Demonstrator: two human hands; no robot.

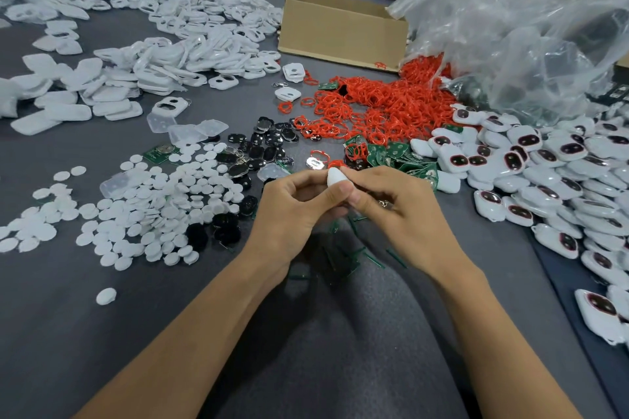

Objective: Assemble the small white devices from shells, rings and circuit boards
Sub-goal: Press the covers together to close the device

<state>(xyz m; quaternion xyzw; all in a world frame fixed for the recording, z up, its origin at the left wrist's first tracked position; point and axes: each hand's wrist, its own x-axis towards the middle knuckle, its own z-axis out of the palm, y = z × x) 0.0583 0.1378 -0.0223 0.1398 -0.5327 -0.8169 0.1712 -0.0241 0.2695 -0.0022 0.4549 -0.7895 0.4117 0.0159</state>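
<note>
Fingers of left hand [292,204] and right hand [391,204] pinch one small white device shell [335,176] above the grey table [85,333]; judged light, rigid and smooth, it is best held by its edges, without squeezing the thin plastic faces

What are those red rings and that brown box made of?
The red rings look like soft rubber or silicone: thin, matte loops tangled in a heap. The brown box looks like cardboard: dull tan, with a folded flap.
</note>
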